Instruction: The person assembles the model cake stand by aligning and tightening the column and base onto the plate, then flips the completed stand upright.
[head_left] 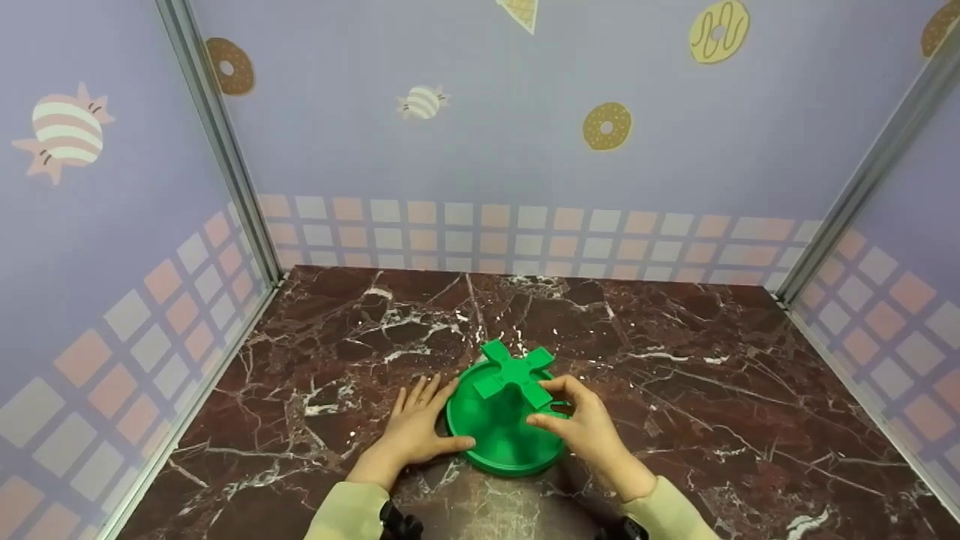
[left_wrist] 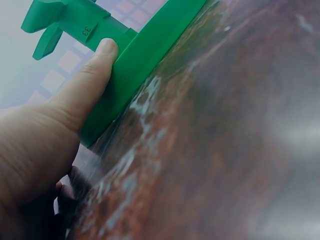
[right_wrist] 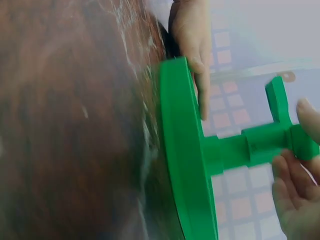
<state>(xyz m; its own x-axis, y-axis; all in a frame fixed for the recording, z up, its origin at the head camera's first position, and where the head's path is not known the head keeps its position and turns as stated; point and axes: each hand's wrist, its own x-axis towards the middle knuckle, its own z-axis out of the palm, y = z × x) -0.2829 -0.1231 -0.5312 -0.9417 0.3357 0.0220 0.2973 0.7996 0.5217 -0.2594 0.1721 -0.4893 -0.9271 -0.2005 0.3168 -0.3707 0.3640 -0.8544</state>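
A round green tray (head_left: 469, 450) with a raised rim stands on the tabletop. From its middle rises a green column (right_wrist: 227, 155), topped by a green four-armed cross piece (head_left: 515, 370). On the tray's left side, my left hand (head_left: 416, 429) lies with fingers straight and spread, its thumb resting on the rim. My right hand (head_left: 589, 427) is at the cross piece's near right arm, curled thumb and fingers on either side of it. In the right wrist view, the fingers partly hide that arm's end. The left wrist view shows a "33" marking on the column.
Dark red marbled tabletop (head_left: 697, 420) surrounds the tray. Printed panels enclose it: a back wall (head_left: 510, 165), a left wall (head_left: 90, 247) and a right wall (head_left: 900, 247), with metal posts at the corners.
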